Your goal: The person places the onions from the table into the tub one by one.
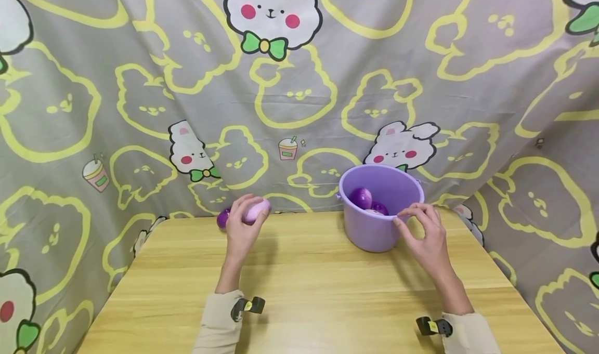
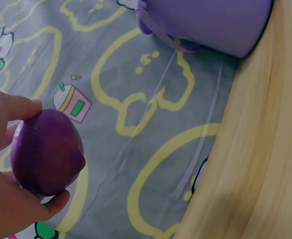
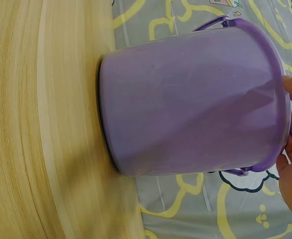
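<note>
My left hand [image 1: 241, 228] grips a red onion [image 2: 47, 152] above the back of the table, with fingers and thumb around its sides. The onion's pointed tip faces away from the palm in the left wrist view. Just left of that hand, a second red onion [image 1: 222, 219] sits near the table's back edge, partly hidden by the fingers. On the right, a purple bucket [image 1: 369, 233] stands upright with a few red onions [image 1: 361, 198] inside. My right hand [image 1: 427, 235] pinches the bucket's near right rim between thumb and fingers.
The wooden table [image 1: 309, 291] ends at the back against a grey curtain [image 1: 299, 104] printed with yellow outlines and white rabbits. The bucket's handle [image 3: 210, 23] hangs down its far side. Each sleeve cuff carries a small black wrist camera [image 1: 255, 305].
</note>
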### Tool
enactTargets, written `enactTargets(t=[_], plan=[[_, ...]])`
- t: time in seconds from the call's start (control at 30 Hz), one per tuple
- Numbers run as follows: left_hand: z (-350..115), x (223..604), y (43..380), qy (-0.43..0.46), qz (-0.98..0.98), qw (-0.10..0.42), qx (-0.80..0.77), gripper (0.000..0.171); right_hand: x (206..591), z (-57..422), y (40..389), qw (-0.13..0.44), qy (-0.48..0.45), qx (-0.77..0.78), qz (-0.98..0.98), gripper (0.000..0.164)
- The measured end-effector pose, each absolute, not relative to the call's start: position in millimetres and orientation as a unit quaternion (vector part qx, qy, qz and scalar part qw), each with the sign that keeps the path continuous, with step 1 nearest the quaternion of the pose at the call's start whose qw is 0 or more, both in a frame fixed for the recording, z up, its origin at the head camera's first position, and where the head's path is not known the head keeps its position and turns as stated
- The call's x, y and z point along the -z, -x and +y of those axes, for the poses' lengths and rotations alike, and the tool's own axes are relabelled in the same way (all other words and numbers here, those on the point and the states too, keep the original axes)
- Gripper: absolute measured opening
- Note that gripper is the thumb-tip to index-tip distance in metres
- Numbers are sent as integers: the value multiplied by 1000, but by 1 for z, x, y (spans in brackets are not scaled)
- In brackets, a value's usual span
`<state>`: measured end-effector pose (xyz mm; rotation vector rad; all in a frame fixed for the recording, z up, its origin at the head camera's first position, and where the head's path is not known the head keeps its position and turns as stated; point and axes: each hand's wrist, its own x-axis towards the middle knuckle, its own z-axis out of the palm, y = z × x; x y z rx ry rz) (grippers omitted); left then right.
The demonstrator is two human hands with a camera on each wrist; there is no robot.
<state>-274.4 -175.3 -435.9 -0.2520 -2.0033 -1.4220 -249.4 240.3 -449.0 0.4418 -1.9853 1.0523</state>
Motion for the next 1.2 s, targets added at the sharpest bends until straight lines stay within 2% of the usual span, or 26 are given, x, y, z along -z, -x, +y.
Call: enactTargets(t=[0.43,0.73,1.2], plan=[[-157,412,257,137,-763,319,546,34,452,242,248,401,-174,-417,-797,21],[-156,431,274,154,-757,319,549,34,451,240,248,405,-178,-417,-794,23],[-137,422,279,182,-763,309,539,32,447,235,247,424,-187,-421,-780,29]])
